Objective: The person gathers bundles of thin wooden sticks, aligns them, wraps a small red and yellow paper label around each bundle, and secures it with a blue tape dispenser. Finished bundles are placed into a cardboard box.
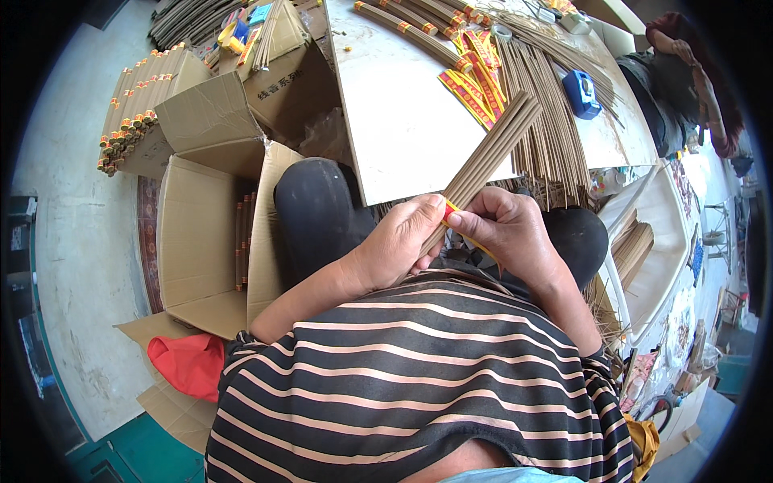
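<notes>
A bundle of brown incense sticks slants up to the right over my lap. My left hand is closed round its lower part, the thumb pressing on a red and yellow paper band. My right hand pinches the loose end of that paper band between thumb and fingers, against the bundle's right side. The band's tail hangs below my right fingers. Beyond my hands, more loose incense sticks lie along the table's edge, beside a pile of red and yellow paper strips.
The white table reaches close to my knees. A blue tape dispenser stands on it, near banded bundles. At left is an open cardboard box, with stacked bundles behind. A white tub holds sticks at right. Another person sits far right.
</notes>
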A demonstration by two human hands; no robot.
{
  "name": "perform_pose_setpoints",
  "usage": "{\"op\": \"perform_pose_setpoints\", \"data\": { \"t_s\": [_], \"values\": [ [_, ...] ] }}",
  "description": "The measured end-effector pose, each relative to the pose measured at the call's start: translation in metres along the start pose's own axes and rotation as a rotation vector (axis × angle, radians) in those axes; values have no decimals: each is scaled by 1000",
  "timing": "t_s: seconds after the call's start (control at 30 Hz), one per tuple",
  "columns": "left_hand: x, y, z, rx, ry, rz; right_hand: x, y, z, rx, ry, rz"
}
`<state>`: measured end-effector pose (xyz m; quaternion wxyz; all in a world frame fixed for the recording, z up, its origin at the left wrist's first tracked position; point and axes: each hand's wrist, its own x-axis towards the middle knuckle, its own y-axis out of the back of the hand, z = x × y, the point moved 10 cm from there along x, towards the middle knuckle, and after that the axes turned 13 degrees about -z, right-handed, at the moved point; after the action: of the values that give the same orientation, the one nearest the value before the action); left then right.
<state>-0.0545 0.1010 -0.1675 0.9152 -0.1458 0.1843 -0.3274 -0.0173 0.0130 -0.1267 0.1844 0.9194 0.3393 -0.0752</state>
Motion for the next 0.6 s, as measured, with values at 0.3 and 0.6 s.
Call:
{"op": "perform_pose_setpoints", "data": {
  "t_s": [0.3,0.6],
  "values": [
    [-1,1,1,-19,4,6,3,0,6,46,-68,-51],
    [0,1,1,13,-20,32,2,-2,7,50,-26,11]
  ]
}}
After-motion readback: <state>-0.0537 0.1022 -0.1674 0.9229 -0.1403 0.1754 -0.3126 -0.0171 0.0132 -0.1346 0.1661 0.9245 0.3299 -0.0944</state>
